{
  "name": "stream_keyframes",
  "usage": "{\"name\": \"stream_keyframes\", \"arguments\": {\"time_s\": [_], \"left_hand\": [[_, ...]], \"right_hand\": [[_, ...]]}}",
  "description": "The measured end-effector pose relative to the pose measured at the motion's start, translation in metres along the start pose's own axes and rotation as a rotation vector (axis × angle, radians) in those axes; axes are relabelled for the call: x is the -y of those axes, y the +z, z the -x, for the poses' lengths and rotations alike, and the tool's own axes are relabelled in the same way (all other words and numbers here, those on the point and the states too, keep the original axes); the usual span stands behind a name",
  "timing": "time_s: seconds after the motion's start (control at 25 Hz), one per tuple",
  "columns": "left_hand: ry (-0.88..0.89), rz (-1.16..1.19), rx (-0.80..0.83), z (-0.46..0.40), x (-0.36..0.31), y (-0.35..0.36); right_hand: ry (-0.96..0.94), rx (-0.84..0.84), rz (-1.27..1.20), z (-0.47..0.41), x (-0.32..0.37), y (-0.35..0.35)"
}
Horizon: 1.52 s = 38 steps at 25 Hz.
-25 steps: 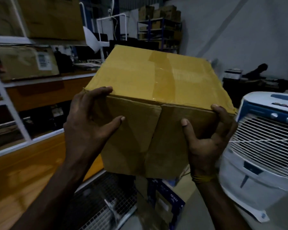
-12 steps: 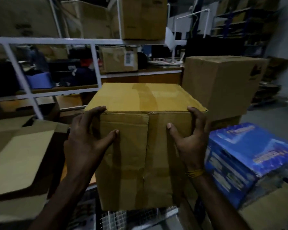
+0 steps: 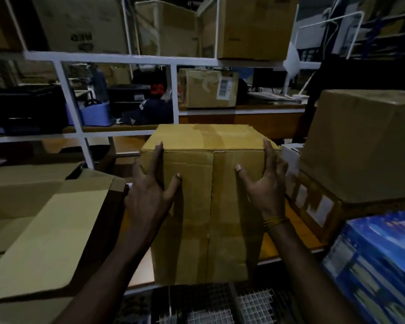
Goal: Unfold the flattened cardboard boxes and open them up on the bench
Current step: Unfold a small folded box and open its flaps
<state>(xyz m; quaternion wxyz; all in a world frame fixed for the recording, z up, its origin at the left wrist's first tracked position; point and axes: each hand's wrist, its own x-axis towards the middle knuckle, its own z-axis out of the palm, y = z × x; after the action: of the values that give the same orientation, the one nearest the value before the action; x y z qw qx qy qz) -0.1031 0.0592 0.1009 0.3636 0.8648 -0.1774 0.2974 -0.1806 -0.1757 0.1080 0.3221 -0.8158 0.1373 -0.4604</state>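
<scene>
An assembled brown cardboard box, taped along its top, stands at the front edge of the wooden bench. My left hand presses on its near left corner, fingers spread up to the top edge. My right hand grips the near right corner the same way. A flattened cardboard box lies on the bench to the left, with more flat cardboard behind it.
A large closed carton sits on a lower labelled box at the right. A blue printed box is at the lower right. White shelving with several cartons rises behind the bench. A wire grid lies below the bench edge.
I turned left from the air cooler toward the bench, carrying the box. It went down and now stands on the bench edge, with both hands still on its near corners.
</scene>
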Motion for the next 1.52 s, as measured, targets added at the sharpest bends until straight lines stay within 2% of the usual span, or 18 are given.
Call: {"name": "stream_keyframes", "arguments": {"time_s": [0.08,0.28,0.4,0.6,0.72,1.04,1.16,1.24,1.4,1.52], "left_hand": [[-0.004,0.098,0.010,-0.001,0.019,0.020],[0.031,0.224,-0.043,-0.005,0.045,0.055],[0.020,0.208,-0.009,-0.007,0.063,0.078],[-0.094,0.179,0.177,0.045,0.105,0.123],[-0.104,0.151,0.194,0.049,0.097,0.127],[-0.123,-0.034,0.017,0.061,0.024,0.080],[-0.154,-0.091,0.018,0.059,-0.005,0.068],[-0.156,-0.142,0.065,0.055,-0.014,0.067],[-0.244,-0.307,0.310,0.066,-0.003,0.078],[-0.229,-0.419,0.433,0.084,0.010,0.093]], "right_hand": [[0.015,-0.020,0.018,-0.001,-0.012,0.024],[-0.001,-0.187,-0.014,0.000,-0.032,0.065],[0.049,-0.137,-0.029,0.015,-0.055,0.091],[0.203,0.039,0.050,0.068,-0.099,0.117],[0.218,0.041,0.055,0.064,-0.098,0.110],[0.216,0.036,0.107,0.037,-0.061,0.049],[0.235,0.115,0.267,0.020,-0.053,0.025],[0.207,0.232,0.330,0.016,-0.057,0.018],[0.191,0.494,0.403,0.042,-0.079,0.015],[0.213,0.596,0.463,0.058,-0.091,0.008]]}}
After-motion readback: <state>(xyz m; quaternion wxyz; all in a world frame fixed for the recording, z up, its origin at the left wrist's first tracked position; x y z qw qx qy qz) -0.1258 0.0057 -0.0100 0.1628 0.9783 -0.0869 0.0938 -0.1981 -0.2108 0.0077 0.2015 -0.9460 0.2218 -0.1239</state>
